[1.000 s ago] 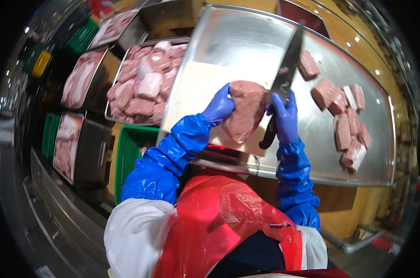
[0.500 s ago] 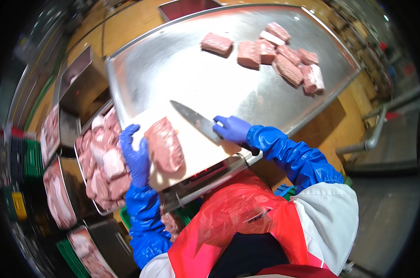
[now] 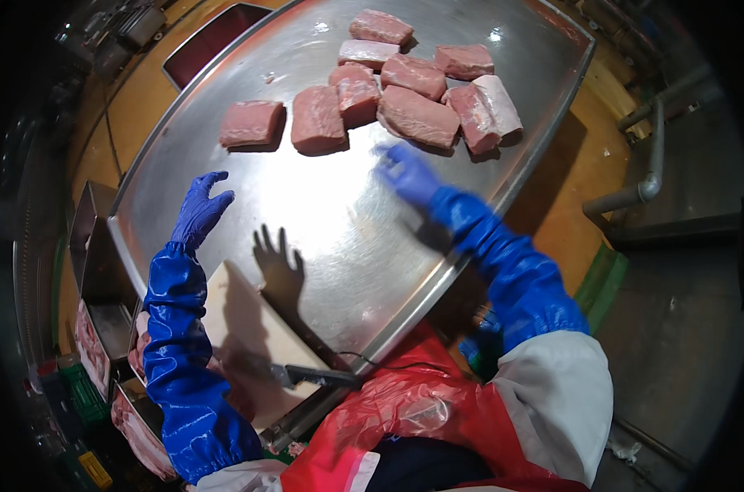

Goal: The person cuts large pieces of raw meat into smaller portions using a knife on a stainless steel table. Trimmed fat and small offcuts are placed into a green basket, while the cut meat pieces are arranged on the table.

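Note:
Several blocks of raw meat (image 3: pixel 318 120) lie grouped on the far part of a metal tray table (image 3: pixel 331 221). My left hand (image 3: pixel 201 209), in a blue glove, hovers over the table's left side, open and holding nothing, short of the leftmost meat block (image 3: pixel 251 123). Blurred by motion, my right hand (image 3: pixel 409 174) is just in front of a long meat block (image 3: pixel 420 116); its fingers look apart and nothing shows in them. A knife (image 3: pixel 323 377) rests on the white cutting board (image 3: pixel 245 307) near my body. The shaded meat beside its blade is partly hidden by my left arm.
Trays of meat (image 3: pixel 138 430) stand at the lower left, partly behind my left sleeve. A dark red container (image 3: pixel 212 45) is beyond the table's far left edge. Metal pipes (image 3: pixel 652 156) run along the right.
My right hand has let go of the knife, which now lies on the board. Both hands have moved forward over the table, the left away from the large meat piece. The view has shifted too.

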{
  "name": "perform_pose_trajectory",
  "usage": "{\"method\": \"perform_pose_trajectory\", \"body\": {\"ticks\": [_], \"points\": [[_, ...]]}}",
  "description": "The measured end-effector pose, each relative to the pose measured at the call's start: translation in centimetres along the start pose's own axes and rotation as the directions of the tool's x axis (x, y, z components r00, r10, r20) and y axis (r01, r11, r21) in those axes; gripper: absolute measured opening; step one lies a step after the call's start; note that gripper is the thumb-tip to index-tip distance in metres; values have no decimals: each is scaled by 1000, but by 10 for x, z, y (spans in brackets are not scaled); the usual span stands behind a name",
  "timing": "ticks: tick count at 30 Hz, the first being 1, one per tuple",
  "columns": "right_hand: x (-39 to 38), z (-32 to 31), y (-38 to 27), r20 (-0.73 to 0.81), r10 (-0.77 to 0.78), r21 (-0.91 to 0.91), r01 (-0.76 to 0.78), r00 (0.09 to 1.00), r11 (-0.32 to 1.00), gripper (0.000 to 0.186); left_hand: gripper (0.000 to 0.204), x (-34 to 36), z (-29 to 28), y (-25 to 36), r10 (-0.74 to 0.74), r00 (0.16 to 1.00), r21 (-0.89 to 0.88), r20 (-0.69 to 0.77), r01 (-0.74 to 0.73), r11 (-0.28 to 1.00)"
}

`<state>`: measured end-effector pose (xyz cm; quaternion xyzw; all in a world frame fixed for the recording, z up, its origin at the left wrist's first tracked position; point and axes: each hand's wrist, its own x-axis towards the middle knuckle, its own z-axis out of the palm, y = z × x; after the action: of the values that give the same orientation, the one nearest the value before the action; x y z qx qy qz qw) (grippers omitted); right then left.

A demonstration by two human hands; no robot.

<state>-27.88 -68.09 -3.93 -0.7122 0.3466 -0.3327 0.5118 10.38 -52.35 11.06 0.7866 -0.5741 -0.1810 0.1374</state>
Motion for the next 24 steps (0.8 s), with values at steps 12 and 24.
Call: {"method": "perform_pose_trajectory", "body": {"ticks": [12, 24], "points": [[257, -374, 170, -341, 26, -483, -198, 940, 853, 85, 98, 197, 91, -88, -282, 937, -162, -207, 252, 954], [282, -177, 101, 228, 16, -645, 139, 974, 752, 70, 89, 333, 127, -44, -185, 942, -172, -280, 140, 975]]}}
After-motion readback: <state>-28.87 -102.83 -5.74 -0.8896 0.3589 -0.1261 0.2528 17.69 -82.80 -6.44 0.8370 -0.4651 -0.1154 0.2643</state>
